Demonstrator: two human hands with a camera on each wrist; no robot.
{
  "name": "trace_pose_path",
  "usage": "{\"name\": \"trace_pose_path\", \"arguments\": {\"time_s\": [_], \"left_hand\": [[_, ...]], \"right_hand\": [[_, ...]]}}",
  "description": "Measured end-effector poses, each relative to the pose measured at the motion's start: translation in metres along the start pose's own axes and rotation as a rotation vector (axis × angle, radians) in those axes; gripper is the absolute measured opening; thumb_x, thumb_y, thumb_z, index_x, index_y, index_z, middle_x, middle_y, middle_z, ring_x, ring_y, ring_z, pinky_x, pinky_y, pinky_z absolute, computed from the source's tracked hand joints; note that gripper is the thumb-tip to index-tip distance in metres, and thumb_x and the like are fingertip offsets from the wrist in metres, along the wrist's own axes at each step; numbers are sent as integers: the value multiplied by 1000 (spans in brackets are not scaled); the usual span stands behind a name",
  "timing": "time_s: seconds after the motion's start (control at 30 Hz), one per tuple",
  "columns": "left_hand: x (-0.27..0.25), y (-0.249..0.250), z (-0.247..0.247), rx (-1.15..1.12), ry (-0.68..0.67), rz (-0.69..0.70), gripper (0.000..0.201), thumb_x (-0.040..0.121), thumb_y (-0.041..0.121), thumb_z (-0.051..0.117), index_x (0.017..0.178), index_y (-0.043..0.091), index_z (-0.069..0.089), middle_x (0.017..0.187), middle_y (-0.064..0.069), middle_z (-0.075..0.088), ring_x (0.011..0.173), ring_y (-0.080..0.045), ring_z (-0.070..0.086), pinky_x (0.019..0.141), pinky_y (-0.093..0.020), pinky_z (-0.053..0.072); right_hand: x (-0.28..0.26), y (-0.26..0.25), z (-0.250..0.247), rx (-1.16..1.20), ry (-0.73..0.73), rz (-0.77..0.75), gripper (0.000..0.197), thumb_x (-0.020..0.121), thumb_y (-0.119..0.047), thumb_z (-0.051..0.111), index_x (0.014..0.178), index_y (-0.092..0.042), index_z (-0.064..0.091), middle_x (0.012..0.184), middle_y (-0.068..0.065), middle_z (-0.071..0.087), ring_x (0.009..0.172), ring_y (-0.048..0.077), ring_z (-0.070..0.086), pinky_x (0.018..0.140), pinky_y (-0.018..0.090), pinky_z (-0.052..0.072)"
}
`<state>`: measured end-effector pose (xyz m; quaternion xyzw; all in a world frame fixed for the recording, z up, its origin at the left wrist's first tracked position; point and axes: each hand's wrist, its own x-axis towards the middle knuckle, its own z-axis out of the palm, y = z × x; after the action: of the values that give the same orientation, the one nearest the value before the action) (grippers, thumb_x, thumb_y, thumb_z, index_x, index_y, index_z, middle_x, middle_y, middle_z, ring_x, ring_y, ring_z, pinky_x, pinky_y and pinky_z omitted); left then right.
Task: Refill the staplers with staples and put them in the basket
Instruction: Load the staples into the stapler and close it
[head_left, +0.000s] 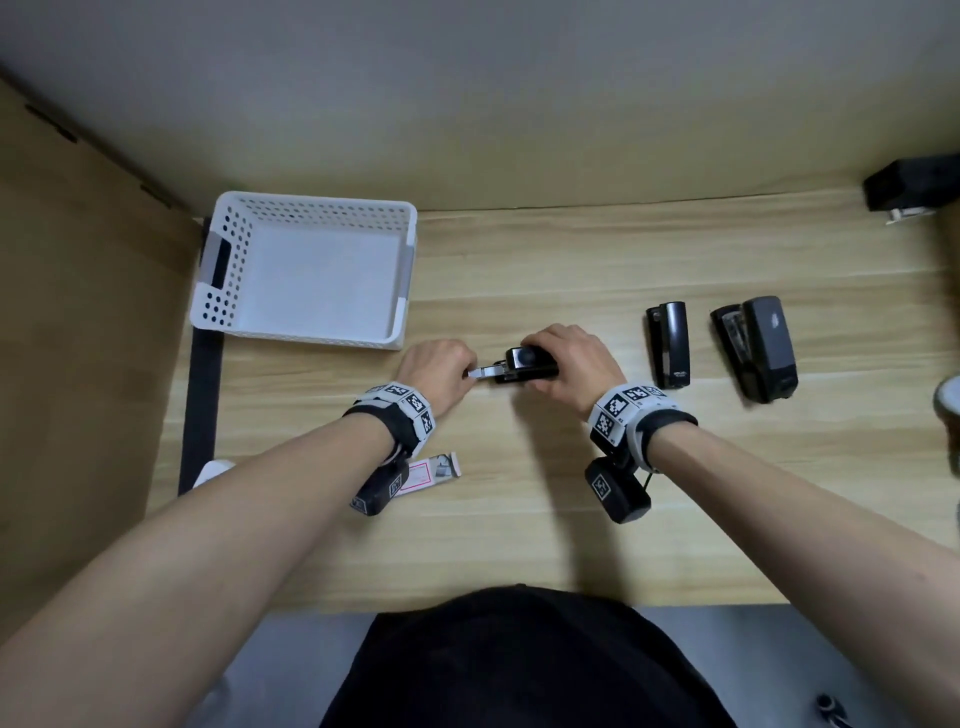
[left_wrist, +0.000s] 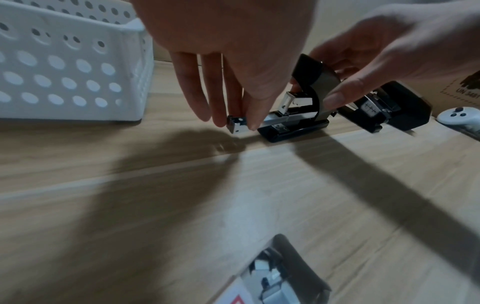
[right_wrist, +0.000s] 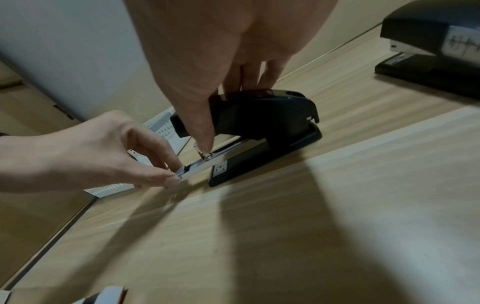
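Note:
A small black stapler (head_left: 525, 365) (left_wrist: 298, 115) (right_wrist: 262, 125) sits on the wooden table in front of me. My right hand (head_left: 566, 364) (right_wrist: 228, 90) grips its black top from above, thumb down near the metal channel. Its silver staple tray (head_left: 480, 372) (left_wrist: 237, 125) (right_wrist: 192, 169) sticks out to the left, and my left hand (head_left: 441, 369) (left_wrist: 233, 115) pinches the tray's end between thumb and fingers. The white perforated basket (head_left: 218, 270) (left_wrist: 67, 67) stands at the back left with nothing in it. The staple box (head_left: 434, 472) (left_wrist: 270, 281) lies near my left wrist.
Two more black staplers (head_left: 669, 343) (head_left: 758, 353) lie to the right of my hands. Another black device (head_left: 909, 189) sits in the far right corner. A white controller (left_wrist: 459, 119) shows at the right edge. A cardboard wall borders the table on the left.

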<state>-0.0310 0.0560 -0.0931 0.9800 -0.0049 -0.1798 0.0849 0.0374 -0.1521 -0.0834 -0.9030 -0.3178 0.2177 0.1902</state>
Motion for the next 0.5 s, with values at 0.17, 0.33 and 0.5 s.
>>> {"name": "trace_pose_path", "arguments": {"time_s": [0.17,0.33,0.5], "left_hand": [[-1,0,-3,-12,-10,2,16,90,37,64,98,25,70,95,5,67,87,-23,63,69,-35,52],[-19,-8,4,79,8,121,20,95,29,50,100,26,69,104,10,66,94,-22,61,62,-36,51],[-24,-8,4,168,-91,191,32,96,23,46,126,25,57,136,3,53,105,-24,58,61,-37,53]], "right_hand": [[3,5,2,10,-8,-11,51,73,-29,76,121,-20,60,112,3,63,103,28,55,89,42,45],[6,6,5,3,-15,9,47,77,-32,75,120,-21,59,113,2,62,105,26,55,90,39,42],[9,5,12,-24,-5,23,40,80,-33,71,116,-22,60,109,2,63,103,27,55,88,39,40]]}}
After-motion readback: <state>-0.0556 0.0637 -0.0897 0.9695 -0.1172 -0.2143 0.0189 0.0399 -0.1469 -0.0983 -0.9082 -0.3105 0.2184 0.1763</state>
